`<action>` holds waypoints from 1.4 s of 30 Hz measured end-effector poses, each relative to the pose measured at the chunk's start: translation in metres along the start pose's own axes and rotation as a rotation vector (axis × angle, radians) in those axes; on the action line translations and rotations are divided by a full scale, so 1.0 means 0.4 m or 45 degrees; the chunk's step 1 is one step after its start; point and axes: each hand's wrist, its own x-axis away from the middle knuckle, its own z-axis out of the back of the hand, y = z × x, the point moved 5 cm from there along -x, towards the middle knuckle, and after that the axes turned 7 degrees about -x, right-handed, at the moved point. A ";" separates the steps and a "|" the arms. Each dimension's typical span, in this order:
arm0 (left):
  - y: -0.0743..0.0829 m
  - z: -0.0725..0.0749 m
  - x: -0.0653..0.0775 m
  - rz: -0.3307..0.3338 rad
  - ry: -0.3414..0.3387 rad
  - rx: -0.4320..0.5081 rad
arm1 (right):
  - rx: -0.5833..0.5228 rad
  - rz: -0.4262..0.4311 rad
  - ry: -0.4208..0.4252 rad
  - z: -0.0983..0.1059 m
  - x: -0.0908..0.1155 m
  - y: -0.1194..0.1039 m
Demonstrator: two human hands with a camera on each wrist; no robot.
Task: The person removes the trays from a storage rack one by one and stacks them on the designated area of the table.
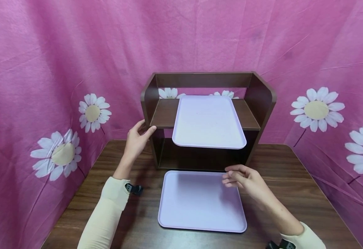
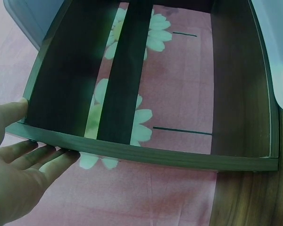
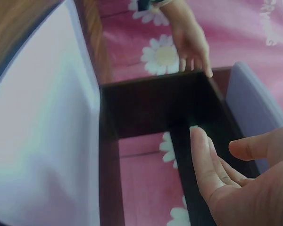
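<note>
So the brown shelf (image 1: 165, 112) sits around 12 o'clock on the wooden table (image 1: 284, 193). One pale lilac tray (image 1: 209, 121) lies on its upper board, front end poking out toward 6. A second lilac tray (image 1: 203, 204) lies flat on the table at the shelf's 6. Left hand (image 1: 135, 140) grips the shelf's side at about 9. Right hand (image 1: 246, 179) is loosely open, holding nothing, by the second tray's 1 o'clock corner.
</note>
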 end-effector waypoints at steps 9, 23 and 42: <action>0.001 0.001 -0.001 -0.010 0.000 -0.011 | -0.228 0.053 -0.113 -0.040 -0.005 -0.054; -0.008 0.003 -0.002 0.008 0.003 -0.020 | -0.507 0.020 -0.185 -0.117 -0.020 -0.140; -0.002 0.000 -0.001 0.004 0.000 0.006 | -0.924 0.095 -0.103 -0.163 -0.062 -0.173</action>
